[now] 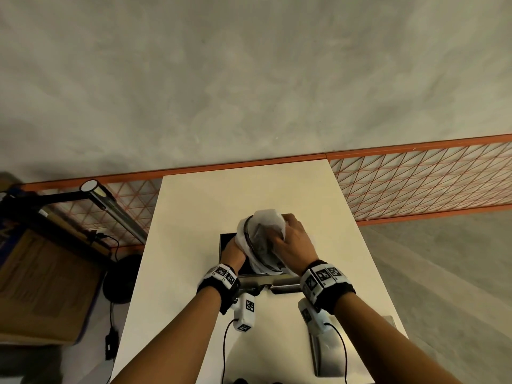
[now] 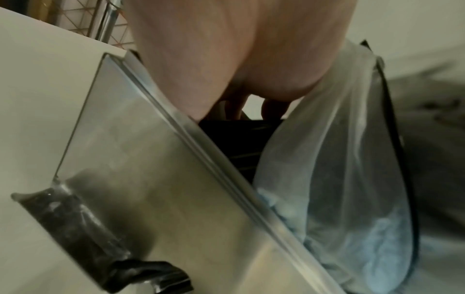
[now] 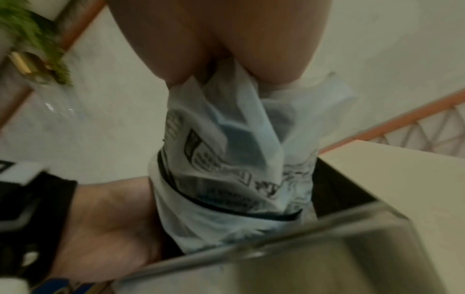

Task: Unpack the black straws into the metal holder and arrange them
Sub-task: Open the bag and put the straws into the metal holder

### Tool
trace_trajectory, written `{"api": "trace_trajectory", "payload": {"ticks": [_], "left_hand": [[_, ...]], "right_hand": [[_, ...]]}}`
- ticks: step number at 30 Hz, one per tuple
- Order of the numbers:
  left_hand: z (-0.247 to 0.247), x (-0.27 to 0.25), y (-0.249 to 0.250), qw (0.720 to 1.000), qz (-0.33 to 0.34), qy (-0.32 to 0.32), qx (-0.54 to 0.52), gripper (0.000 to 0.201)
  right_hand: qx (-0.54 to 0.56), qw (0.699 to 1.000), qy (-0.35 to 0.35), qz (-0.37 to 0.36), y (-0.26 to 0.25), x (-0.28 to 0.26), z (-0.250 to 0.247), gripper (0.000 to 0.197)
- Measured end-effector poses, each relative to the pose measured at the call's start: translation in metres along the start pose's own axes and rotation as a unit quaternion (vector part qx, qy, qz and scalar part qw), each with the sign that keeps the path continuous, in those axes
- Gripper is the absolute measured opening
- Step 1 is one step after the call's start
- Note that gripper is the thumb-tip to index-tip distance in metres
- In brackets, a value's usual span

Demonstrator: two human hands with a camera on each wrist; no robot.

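A metal holder (image 1: 257, 279) stands in the middle of the white table (image 1: 194, 217). A white printed plastic bag (image 1: 263, 225) stands upright in its opening. My right hand (image 1: 288, 236) pinches the bag's bunched top from above, as the right wrist view shows at the bag (image 3: 239, 159) under the hand (image 3: 226, 49). My left hand (image 1: 234, 254) reaches down into the holder beside the bag; its fingers are hidden inside. In the left wrist view the left hand (image 2: 239, 59) points down toward black straws (image 2: 226, 137) lying between the holder wall (image 2: 151, 159) and the bag (image 2: 339, 159).
A flat metal piece (image 1: 332, 350) lies on the table's near right. A lamp (image 1: 110, 206) and a cardboard box (image 1: 41, 286) stand left of the table. An orange wire rack (image 1: 415, 184) runs behind it. A green plant (image 3: 37, 49) shows in the right wrist view.
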State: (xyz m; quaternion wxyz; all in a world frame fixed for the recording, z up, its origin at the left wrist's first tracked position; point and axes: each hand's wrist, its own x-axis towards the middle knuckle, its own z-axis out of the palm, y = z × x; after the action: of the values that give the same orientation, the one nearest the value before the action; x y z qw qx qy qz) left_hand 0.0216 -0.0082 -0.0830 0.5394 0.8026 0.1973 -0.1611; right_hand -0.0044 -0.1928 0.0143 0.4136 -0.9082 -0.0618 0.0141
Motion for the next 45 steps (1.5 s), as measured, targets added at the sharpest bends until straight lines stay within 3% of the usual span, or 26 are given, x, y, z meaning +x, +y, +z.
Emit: {"api": "trace_trajectory", "payload": {"ticks": [3, 4, 7, 14, 19, 22, 27, 32, 37, 41, 45], "left_hand": [[-0.007, -0.011, 0.011, 1.000, 0.000, -0.002, -0.013, 0.019], [-0.008, -0.012, 0.013, 1.000, -0.009, -0.005, 0.008, 0.016], [-0.013, -0.019, 0.021, 0.997, -0.024, -0.015, 0.069, 0.032], [-0.013, -0.022, 0.022, 0.970, 0.025, -0.021, 0.241, 0.044], [-0.010, -0.026, 0.021, 0.929, 0.006, -0.023, 0.369, 0.039], [-0.013, -0.029, 0.021, 0.917, 0.024, -0.036, 0.397, 0.045], [-0.016, -0.032, 0.019, 0.923, 0.138, -0.075, 0.352, 0.076], [-0.007, -0.032, -0.008, 0.949, 0.200, -0.076, 0.231, 0.097], [-0.001, -0.028, -0.015, 0.952, 0.219, -0.062, 0.205, 0.095], [-0.003, -0.032, -0.011, 0.956, 0.231, -0.050, 0.173, 0.081], [-0.004, -0.036, -0.004, 0.959, 0.247, -0.034, 0.138, 0.061]], "right_hand": [[-0.030, 0.999, -0.008, -0.041, -0.004, 0.004, 0.004, 0.039], [-0.034, 0.999, -0.008, -0.024, -0.003, 0.006, 0.005, 0.038], [-0.045, 0.998, -0.018, 0.049, 0.002, 0.012, 0.003, 0.043], [0.001, 0.993, -0.021, 0.116, 0.013, 0.019, -0.006, 0.049], [0.097, 0.994, 0.025, 0.046, 0.007, 0.015, -0.021, 0.039], [0.085, 0.995, 0.005, 0.049, 0.016, 0.011, -0.025, 0.045], [-0.012, 0.999, 0.001, 0.049, 0.042, 0.005, -0.034, 0.079], [-0.070, 0.994, -0.078, 0.023, 0.050, -0.001, -0.017, 0.094], [-0.067, 0.996, -0.046, 0.030, 0.034, 0.000, 0.006, 0.069], [-0.065, 0.997, -0.047, 0.011, 0.011, 0.005, 0.005, 0.038], [-0.019, 0.998, -0.029, -0.044, -0.007, 0.007, -0.004, 0.046]]}}
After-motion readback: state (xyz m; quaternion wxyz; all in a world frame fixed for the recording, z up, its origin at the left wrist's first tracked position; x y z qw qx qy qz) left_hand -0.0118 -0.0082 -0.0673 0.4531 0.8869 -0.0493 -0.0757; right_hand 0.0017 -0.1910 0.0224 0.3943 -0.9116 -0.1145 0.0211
